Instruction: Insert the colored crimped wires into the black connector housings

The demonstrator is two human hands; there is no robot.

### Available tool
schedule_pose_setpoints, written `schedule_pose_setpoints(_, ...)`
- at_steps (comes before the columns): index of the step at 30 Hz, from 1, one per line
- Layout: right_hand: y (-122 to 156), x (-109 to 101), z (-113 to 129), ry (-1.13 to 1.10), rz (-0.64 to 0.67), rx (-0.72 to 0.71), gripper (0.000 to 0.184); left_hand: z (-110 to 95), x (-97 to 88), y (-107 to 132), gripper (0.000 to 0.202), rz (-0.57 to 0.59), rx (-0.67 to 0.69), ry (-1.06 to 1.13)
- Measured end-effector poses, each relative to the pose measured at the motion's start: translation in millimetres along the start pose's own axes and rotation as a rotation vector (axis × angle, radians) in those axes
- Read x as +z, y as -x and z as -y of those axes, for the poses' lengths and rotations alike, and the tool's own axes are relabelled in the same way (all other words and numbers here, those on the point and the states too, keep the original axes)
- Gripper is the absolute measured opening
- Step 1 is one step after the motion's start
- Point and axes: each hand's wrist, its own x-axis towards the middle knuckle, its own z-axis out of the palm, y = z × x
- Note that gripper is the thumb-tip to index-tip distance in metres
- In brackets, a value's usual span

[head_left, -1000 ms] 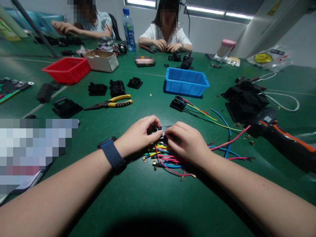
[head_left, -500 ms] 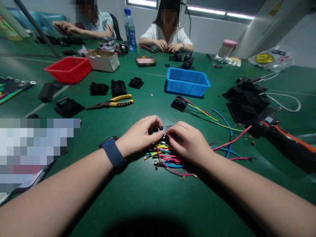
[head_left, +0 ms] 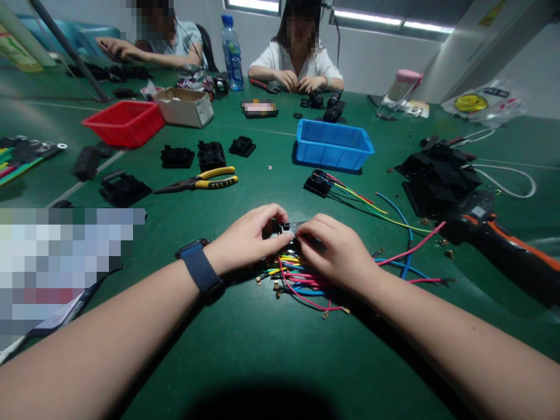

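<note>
A person's left forearm (head_left: 126, 324) and right forearm (head_left: 459, 321), both sleeveless, angle inward from either side, the two hands nearly meeting at center. The left hand (head_left: 251, 239) arches, its thumb and forefinger curved toward each other, while the right hand (head_left: 339, 248) bends its fingers inward, back of the hand uppermost, fingertips close beside the left thumb (head_left: 280, 241).

A green table (head_left: 245, 344) carries everything. Loose wires (head_left: 308, 279) lie at the near middle. Beyond, to the left, pliers (head_left: 195, 182) lie before three black parts (head_left: 211, 154); farther back stand a red bin (head_left: 131, 131), a box (head_left: 195, 114) just beside it, and a bottle (head_left: 233, 61). A blue bin (head_left: 335, 156) stands right of centre; a black-and-orange tool (head_left: 511, 242) lies at right.
</note>
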Motion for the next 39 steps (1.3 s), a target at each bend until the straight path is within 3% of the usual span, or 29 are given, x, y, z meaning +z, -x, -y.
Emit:
schedule_pose_setpoints(12,2,-4,2,0.006,0.072,0.029,0.011,-1,-1.3,1,0.025,-0.011,-0.050,0.034)
schedule_pose_setpoints(29,2,-3,6,-0.101,-0.023,0.061,0.005,2,-4.1,0,0.026,0.006,-0.010,0.044)
schedule_pose_setpoints(33,-1,-9,7,-0.062,0.069,0.062,0.006,3,-3.9,1,0.024,-0.008,0.044,0.005)
schedule_pose_setpoints(39,-4,-36,12,-0.102,0.261,0.153,0.005,5,-4.9,0,0.022,-0.025,0.103,-0.056)
